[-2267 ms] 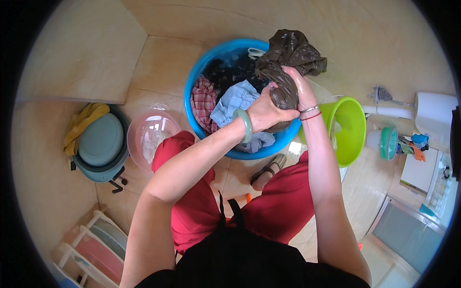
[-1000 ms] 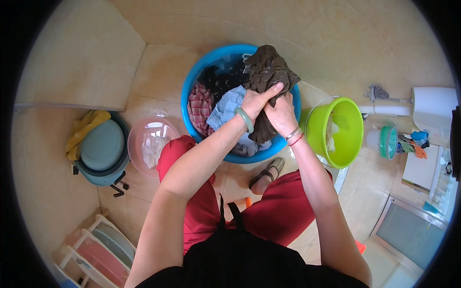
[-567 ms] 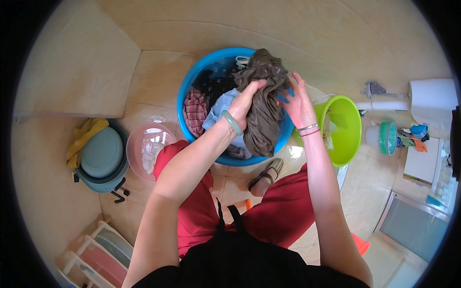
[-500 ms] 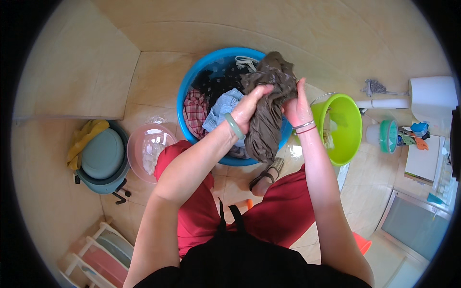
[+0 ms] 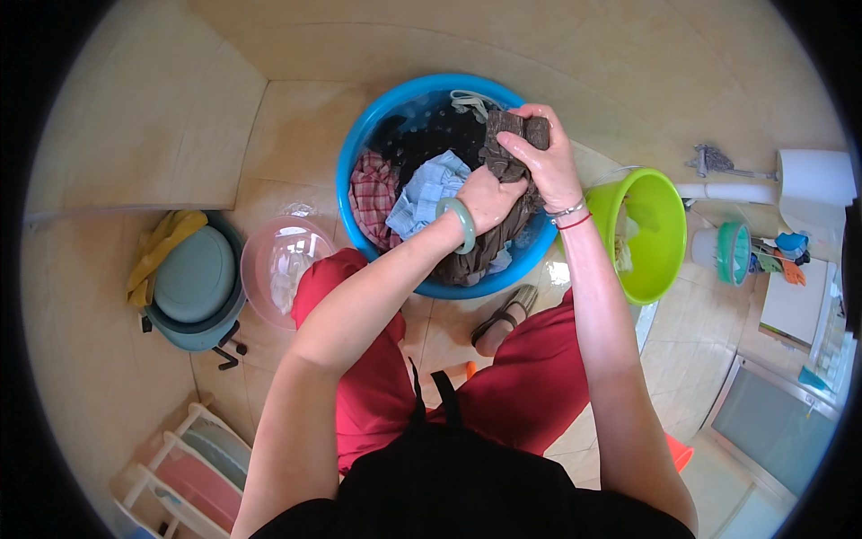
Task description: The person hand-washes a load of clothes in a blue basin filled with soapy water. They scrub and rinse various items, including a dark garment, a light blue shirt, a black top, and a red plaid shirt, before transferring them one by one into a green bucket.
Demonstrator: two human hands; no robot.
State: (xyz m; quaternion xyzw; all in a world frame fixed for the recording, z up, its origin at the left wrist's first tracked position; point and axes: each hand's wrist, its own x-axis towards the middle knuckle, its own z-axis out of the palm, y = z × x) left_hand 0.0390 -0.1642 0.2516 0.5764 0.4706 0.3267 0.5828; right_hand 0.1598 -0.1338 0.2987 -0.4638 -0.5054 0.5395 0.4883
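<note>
Stretched forward, the left hand (image 5: 489, 199) and the right hand (image 5: 555, 162) clench brown cloth (image 5: 505, 130) close together over a blue tub (image 5: 345, 175). Checked cloth (image 5: 372, 193) lies left of them; rightward is a green bucket (image 5: 663, 238).

Single fisheye view from your head, facing down. Your black top (image 5: 440, 490) lies nearest, at six o'clock; the blue tub (image 5: 345, 189) sits farther off, towards twelve; straight edges bow outward at the periphery.

Left hand (image 5: 489, 201), right hand (image 5: 552, 162) grip brown cloth (image 5: 505, 131) over blue tub (image 5: 345, 184); green bucket (image 5: 661, 238) near.
</note>
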